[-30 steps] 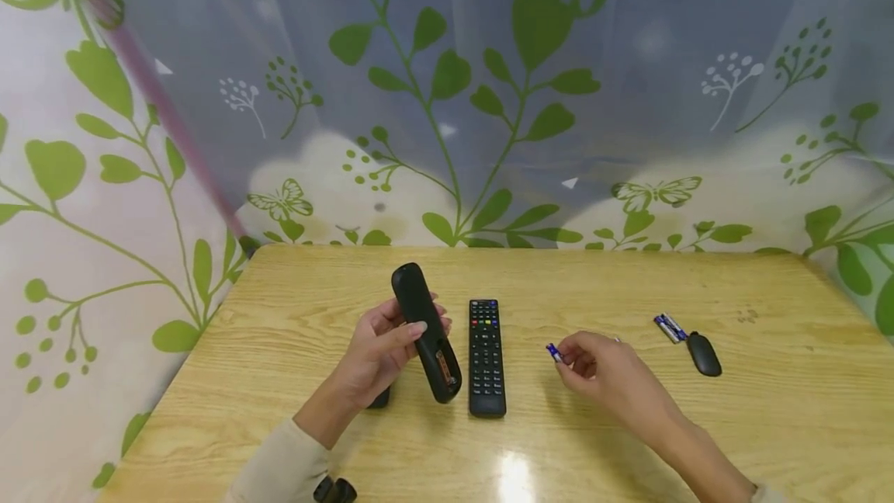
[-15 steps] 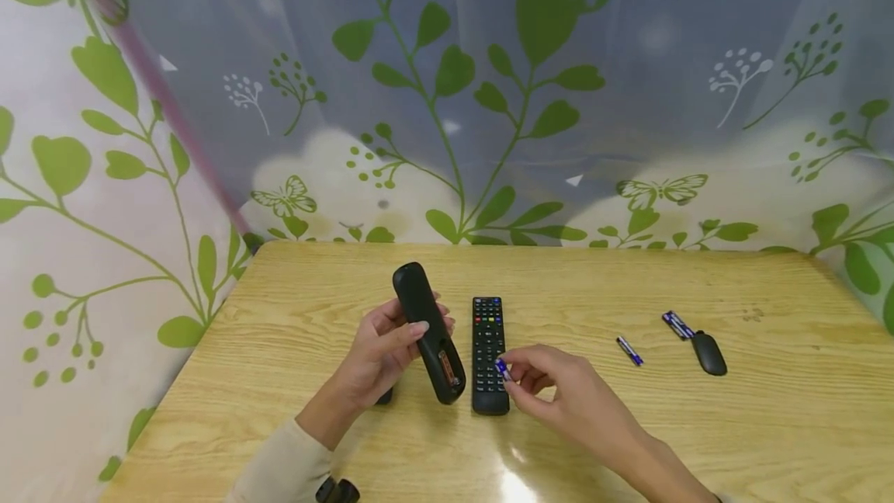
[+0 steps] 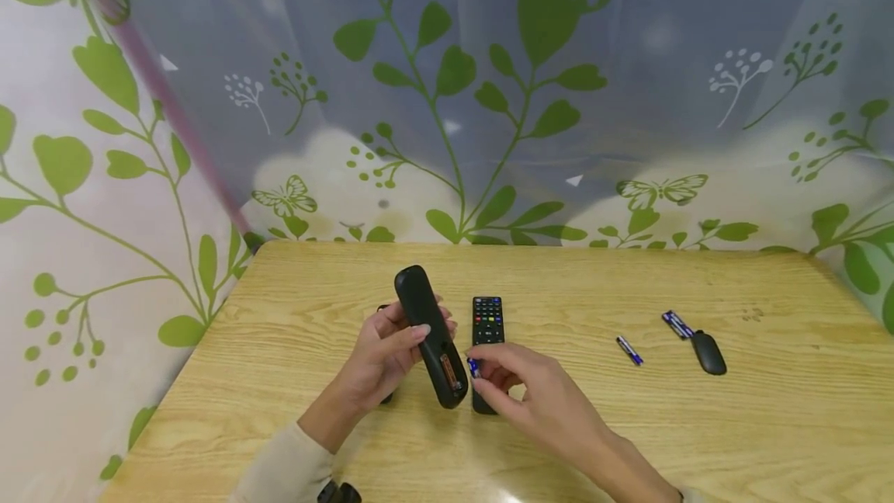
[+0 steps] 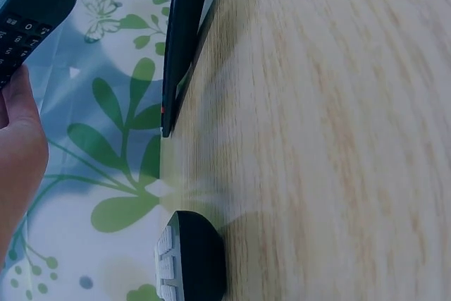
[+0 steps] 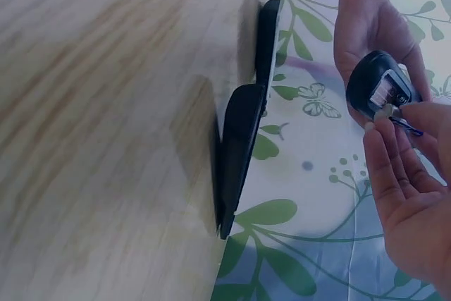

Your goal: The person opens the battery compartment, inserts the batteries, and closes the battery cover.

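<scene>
My left hand (image 3: 380, 355) grips a black remote control (image 3: 421, 305) raised over the table, its back turned up and its battery compartment (image 3: 450, 372) uncovered. In the left wrist view the number keys show on the front of this remote control (image 4: 28, 26). Between thumb and fingertips, my right hand (image 3: 545, 398) pinches a small blue-and-silver battery (image 3: 473, 368), close beside the compartment's lower end. Seen from the right wrist, the battery (image 5: 407, 127) is right at the opening. A second remote control (image 3: 487, 320) lies face up, partly covered by the right hand.
A third remote control with pale keys (image 4: 169, 262) lies on the table, mostly hidden by the left hand in the head view. To the right are a single battery (image 3: 629, 351), more batteries (image 3: 677, 324) and a black battery cover (image 3: 709, 353). A leaf-patterned curtain (image 3: 391, 130) hangs behind.
My right hand has carried the battery leftward from the right side of the table to the held remote control. A single battery it had covered now shows. The left hand has barely moved.
</scene>
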`<state>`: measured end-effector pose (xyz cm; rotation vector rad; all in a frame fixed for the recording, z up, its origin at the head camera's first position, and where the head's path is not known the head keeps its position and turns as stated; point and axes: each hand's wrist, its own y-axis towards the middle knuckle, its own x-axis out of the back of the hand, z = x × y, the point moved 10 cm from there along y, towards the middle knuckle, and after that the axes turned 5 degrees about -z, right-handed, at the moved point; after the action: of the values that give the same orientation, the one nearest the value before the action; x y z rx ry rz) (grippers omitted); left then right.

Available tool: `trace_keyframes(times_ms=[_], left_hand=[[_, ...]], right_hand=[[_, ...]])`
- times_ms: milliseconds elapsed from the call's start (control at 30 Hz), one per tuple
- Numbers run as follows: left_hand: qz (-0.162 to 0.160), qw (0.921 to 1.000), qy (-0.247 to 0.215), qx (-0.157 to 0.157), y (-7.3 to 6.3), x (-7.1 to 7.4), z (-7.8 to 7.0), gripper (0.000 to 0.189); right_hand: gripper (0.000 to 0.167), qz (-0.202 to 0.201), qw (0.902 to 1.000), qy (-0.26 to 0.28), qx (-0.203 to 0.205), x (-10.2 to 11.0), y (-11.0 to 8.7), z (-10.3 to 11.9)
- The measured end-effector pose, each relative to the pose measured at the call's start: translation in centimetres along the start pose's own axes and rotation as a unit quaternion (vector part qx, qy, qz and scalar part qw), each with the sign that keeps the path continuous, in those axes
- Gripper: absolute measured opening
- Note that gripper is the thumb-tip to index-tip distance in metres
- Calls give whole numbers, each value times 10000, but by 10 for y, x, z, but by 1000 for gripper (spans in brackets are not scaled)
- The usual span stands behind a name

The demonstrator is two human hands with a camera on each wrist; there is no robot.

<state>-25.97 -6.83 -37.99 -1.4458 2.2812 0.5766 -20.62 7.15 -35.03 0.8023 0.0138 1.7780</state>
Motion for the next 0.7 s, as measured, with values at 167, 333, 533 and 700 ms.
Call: trace_keyframes(times_ms=[167, 333, 533, 700], left_hand=[[64, 10000, -30, 16, -1, -2, 2, 52], [57, 10000, -37, 65, -2, -1, 4, 54], [99, 9999, -50, 47, -2, -2, 3, 54], [122, 9999, -65, 14, -2, -3, 2, 50]], right_hand=[[21, -315, 9994, 76, 152, 3, 5, 7], [16, -450, 9987, 112, 216, 1, 10, 10], [13, -540, 9984, 41, 165, -2, 13, 9], [12, -590, 9981, -79, 166, -5, 14, 6]])
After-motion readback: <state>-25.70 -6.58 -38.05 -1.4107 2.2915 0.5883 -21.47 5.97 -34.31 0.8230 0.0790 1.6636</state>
